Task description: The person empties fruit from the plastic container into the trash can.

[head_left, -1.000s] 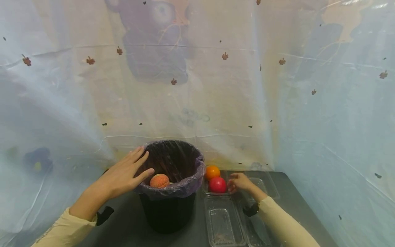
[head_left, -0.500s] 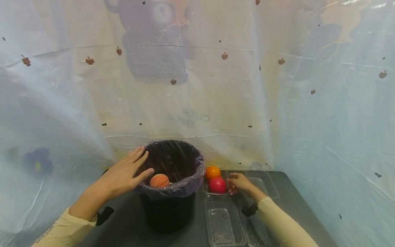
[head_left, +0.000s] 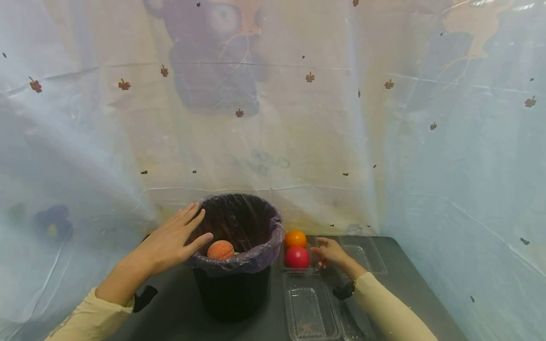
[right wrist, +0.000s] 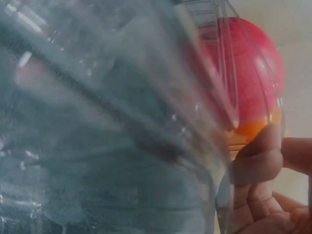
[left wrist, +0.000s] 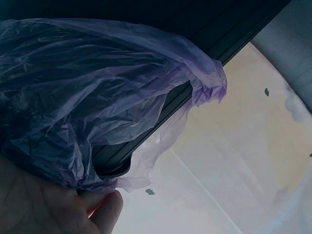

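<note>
My left hand (head_left: 170,239) rests with fingers stretched out on the left rim of a black bin (head_left: 232,291). A thin purple liner bag (left wrist: 112,83) is folded over that rim. Inside the bin, a rough orange-pink ball like a peach (head_left: 220,250) lies near the front. My right hand (head_left: 334,255) is at the right side of a clear plastic container (head_left: 298,269), its bent fingers and thumb pinching the container's edge. A red round fruit (right wrist: 248,68) and an orange (head_left: 295,238) sit in that container, the orange behind the red one.
Another clear container (head_left: 309,308) lies in front, with more clear plastic containers (head_left: 373,253) to the right, partly under my right arm. All stand on a dark table (head_left: 409,270). A translucent printed plastic curtain (head_left: 273,142) hangs behind and at the sides.
My right hand has shifted slightly left. The red fruit has moved a little left and nearer, and the orange slightly right. My left hand and the bin have stayed still.
</note>
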{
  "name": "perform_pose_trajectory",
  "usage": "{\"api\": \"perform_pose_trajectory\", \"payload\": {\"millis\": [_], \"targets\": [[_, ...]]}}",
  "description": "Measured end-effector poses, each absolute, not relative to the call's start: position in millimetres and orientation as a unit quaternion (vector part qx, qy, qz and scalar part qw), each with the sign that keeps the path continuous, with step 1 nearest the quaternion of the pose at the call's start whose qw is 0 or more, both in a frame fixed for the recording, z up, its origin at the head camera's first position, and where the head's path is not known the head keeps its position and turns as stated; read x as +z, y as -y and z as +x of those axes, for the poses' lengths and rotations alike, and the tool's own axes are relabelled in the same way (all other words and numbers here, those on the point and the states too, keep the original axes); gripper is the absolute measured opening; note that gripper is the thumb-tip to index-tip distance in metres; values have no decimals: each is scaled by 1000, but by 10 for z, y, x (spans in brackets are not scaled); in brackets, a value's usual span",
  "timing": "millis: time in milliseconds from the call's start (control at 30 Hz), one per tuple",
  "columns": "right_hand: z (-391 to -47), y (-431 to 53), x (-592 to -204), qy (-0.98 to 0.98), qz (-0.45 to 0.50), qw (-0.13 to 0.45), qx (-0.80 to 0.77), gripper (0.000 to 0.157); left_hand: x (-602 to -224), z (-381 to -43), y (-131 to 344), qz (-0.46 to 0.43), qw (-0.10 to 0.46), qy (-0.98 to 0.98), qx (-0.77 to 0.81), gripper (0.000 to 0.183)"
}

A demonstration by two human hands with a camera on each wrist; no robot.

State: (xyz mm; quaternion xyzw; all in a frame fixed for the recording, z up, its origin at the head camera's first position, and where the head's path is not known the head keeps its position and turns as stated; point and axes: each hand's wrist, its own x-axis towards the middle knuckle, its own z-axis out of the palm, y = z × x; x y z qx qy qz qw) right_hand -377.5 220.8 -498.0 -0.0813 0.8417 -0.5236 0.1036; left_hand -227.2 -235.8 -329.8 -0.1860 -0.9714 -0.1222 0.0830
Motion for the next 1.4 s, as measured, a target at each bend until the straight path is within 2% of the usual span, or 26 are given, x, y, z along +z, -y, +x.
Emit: {"api": "perform_pose_trajectory", "payload": {"millis": [267, 533, 833, 1400], "targets": [[-3774, -2195, -4987, -817, -98, 105, -558, 68, -3297, -2279, 2366, -186, 82, 972, -122, 88], [-3786, -2208, -5016, -794, -65, 103, -595, 60, -3298, -2276, 2359, -187, 82, 971, -124, 87], [-3747, -2217, -4952, -778, -80, 90, -617, 62, -3298, -2280, 2360, -187, 83, 971, -125, 88], [-3708, -2317, -4736, -756, -61, 15, -652, 64, -3291, -2268, 2366, -181, 77, 972, -126, 92]]}}
